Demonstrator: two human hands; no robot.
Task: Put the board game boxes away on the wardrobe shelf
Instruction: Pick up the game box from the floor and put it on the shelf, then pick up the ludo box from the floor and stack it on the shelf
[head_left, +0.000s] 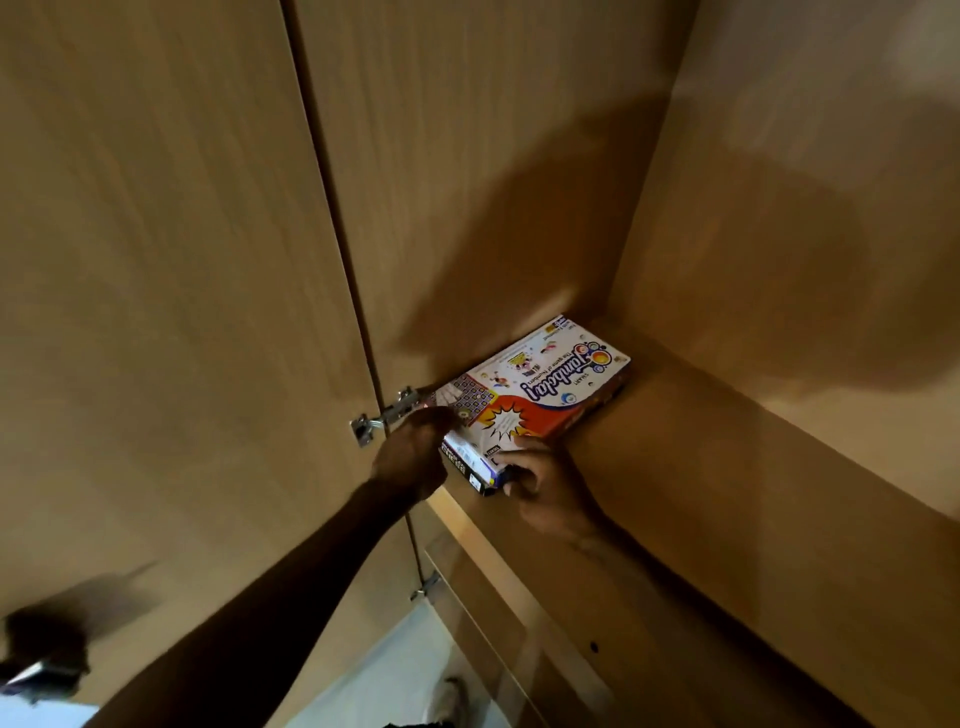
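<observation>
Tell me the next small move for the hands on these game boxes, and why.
Probably let go and draw both hands back. The Tambola box lies flat atop the chess box on the shelf, along the side wall, its far end close to the back wall. The left hand and right hand grip only its near end.
</observation>
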